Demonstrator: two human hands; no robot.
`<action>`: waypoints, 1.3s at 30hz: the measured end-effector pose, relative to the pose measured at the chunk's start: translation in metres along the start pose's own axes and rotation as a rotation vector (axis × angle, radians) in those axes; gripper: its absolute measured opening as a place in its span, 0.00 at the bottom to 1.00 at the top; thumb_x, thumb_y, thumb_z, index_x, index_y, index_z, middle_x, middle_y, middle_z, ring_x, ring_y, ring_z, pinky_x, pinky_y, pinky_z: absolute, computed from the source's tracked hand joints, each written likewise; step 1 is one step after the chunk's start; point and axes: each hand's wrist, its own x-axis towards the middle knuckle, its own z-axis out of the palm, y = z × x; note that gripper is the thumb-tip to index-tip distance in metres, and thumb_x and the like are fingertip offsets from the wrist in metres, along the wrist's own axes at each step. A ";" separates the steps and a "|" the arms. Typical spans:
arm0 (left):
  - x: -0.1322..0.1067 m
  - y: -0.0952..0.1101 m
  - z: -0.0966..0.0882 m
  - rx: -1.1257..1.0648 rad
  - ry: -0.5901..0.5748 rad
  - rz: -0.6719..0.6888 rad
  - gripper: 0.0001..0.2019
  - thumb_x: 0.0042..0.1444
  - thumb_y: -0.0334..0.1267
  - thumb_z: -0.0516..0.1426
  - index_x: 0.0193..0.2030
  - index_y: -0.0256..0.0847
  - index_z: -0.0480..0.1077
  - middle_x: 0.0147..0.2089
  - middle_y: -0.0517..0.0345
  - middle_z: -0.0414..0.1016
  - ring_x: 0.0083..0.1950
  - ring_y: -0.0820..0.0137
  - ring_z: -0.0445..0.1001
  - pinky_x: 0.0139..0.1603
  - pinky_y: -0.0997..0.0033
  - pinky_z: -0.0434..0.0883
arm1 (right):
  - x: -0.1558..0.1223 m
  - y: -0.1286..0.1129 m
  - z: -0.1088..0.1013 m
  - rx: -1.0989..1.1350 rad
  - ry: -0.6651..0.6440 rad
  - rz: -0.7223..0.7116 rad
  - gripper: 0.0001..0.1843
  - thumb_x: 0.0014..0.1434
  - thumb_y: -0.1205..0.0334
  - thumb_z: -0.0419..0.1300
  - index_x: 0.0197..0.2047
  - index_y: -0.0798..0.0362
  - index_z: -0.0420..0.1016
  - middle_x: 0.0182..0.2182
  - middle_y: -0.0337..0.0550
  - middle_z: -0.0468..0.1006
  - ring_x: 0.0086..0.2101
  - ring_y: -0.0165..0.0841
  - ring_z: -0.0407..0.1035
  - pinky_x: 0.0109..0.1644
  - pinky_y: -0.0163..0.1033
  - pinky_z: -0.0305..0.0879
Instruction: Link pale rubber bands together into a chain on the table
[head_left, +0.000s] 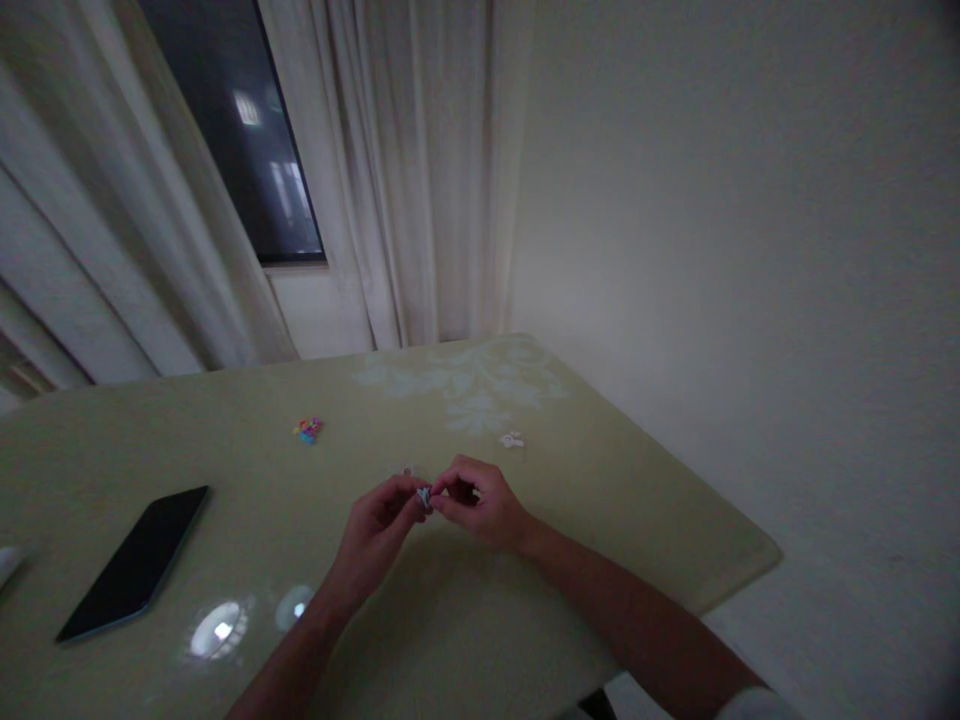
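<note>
Head view: a plain pale wall (pixel 712 250) fills the right side, and below it spreads a yellowish-green tabletop (pixel 645 480) with a rounded far corner. Light curtains (pixel 420 170) hang behind the tabletop's far edge, parted around a dark window (pixel 240 110) with bright patches in its glass. A whitish leafy pattern (pixel 480 385) marks the tabletop near that far corner. On the left lies a flat black slab (pixel 142 565), set at a slant, with two round glints of light (pixel 217 630) on the surface near it. Over the middle of the tabletop the left hand (pixel 367 530) and the right hand (pixel 484 505) meet, thumbs and fingers pinched narrow from both sides on one small grey-and-white piece (pixel 424 497), too small to identify. Well beyond the left hand sits a little cluster of bright bits (pixel 308 430), pink, orange, yellow and blue. Past the right hand lies a small white item (pixel 512 440). Smallest is a pale bit (pixel 406 471) just behind the left fingers, partly hidden.
</note>
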 end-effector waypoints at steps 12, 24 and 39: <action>0.000 0.003 0.001 -0.066 0.063 -0.020 0.11 0.53 0.44 0.71 0.40 0.41 0.84 0.36 0.54 0.86 0.34 0.70 0.81 0.38 0.75 0.80 | 0.000 -0.001 0.004 -0.006 0.068 -0.009 0.10 0.58 0.56 0.72 0.38 0.53 0.84 0.26 0.36 0.69 0.24 0.26 0.60 0.28 0.34 0.57; 0.000 0.003 -0.003 -0.009 0.090 -0.009 0.10 0.52 0.39 0.70 0.42 0.45 0.86 0.35 0.55 0.88 0.33 0.69 0.84 0.38 0.75 0.82 | -0.002 0.000 0.008 -0.052 0.118 -0.064 0.08 0.61 0.58 0.69 0.38 0.53 0.84 0.26 0.37 0.69 0.25 0.27 0.62 0.29 0.34 0.59; 0.000 0.008 -0.001 0.007 0.046 -0.021 0.12 0.53 0.42 0.69 0.44 0.45 0.86 0.35 0.55 0.88 0.32 0.68 0.84 0.37 0.73 0.82 | -0.004 0.000 0.010 -0.054 0.131 -0.042 0.08 0.61 0.58 0.67 0.37 0.54 0.82 0.26 0.36 0.68 0.24 0.26 0.60 0.27 0.33 0.57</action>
